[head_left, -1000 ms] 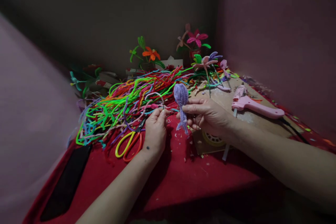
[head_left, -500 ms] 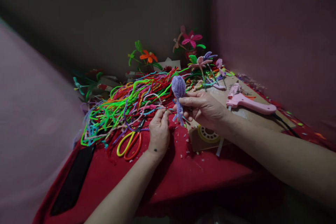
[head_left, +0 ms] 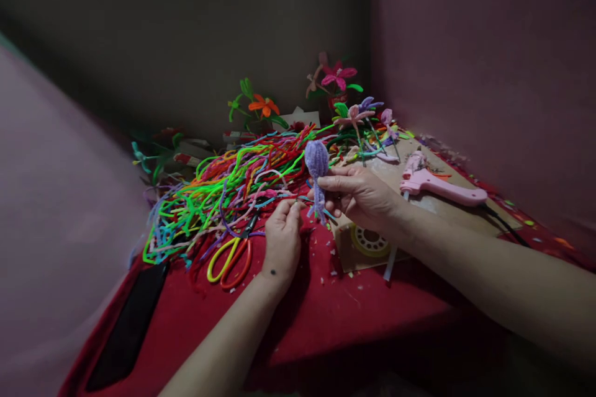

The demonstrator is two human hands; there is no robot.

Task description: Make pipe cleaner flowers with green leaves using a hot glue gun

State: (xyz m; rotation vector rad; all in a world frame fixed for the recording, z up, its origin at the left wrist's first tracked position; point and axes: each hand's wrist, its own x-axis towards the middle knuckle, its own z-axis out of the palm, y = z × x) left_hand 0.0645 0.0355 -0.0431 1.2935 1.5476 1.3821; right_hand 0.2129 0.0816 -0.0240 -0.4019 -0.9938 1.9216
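A purple pipe-cleaner bud (head_left: pixel 317 159), rounded at the top with loose ends hanging below, stands upright over the table. My right hand (head_left: pixel 358 195) pinches its narrow neck between thumb and fingers. Just to the left is my left hand (head_left: pixel 282 239), its thumb and forefinger pressed together near the bud's lower ends. A thin dark strand seems to run between those fingertips, too fine to name. Beside the left hand lie scissors (head_left: pixel 237 262) with one yellow and one red handle. A heap of colourful pipe cleaners (head_left: pixel 223 180) spreads behind them.
On a cardboard sheet (head_left: pixel 428 211) at the right rest a pink glue gun (head_left: pixel 442 186) and a yellow tape roll (head_left: pixel 371 239). Finished pipe-cleaner flowers (head_left: pixel 356 115) stand at the back. A black flat object (head_left: pixel 130 325) lies on the red cloth (head_left: pixel 326 332) at left.
The view has shifted slightly. The thin dark strand that stood up from my left fingertips no longer shows upright; both hands keep nearly the same place and the right still holds the bud.
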